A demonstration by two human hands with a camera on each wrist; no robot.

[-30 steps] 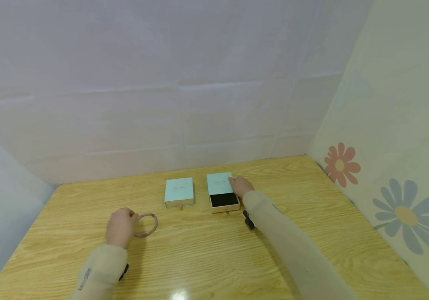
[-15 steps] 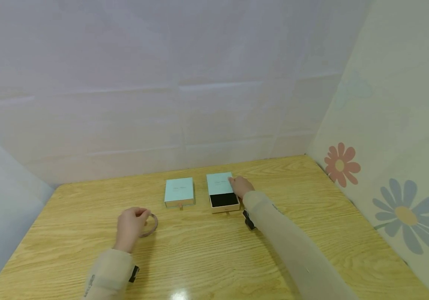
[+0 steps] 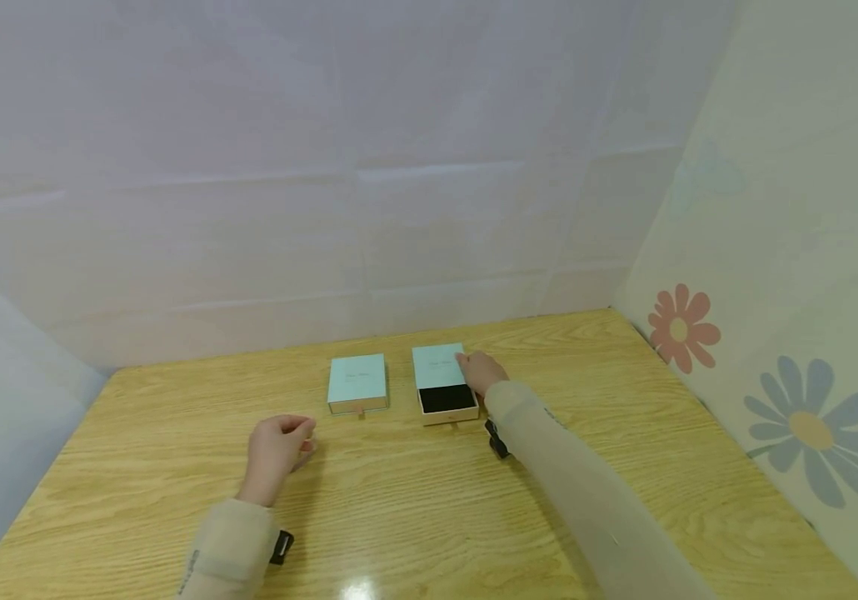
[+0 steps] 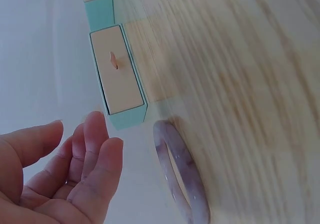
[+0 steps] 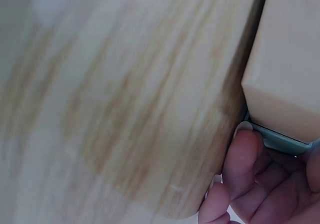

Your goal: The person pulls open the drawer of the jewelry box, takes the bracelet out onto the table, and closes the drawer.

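My left hand (image 3: 273, 454) hovers above a purplish-grey bangle (image 4: 186, 159) lying on the table. Its thumb and fingers are apart with nothing between them in the left wrist view. Seen from the head, the hand hides most of the ring. At the back, my right hand (image 3: 483, 372) holds the right edge of a pale blue drawer box (image 3: 436, 365), thumb on top and fingers at the side. The box's drawer (image 3: 449, 416) is pulled partly out toward me and shows a black lining. In the right wrist view, curled fingers (image 5: 242, 156) touch the box's lower corner.
A second pale blue box (image 3: 357, 380), its drawer pushed in and a small pull tab in front, sits left of the held one. Both stand on a wood-grain table (image 3: 399, 517). A pale wall covering (image 3: 369, 250) rises behind, and a flowered one (image 3: 796, 292) on the right.
My left hand has moved right and slightly forward, over the bangle, and now covers most of it. The right hand and both boxes have stayed in place.
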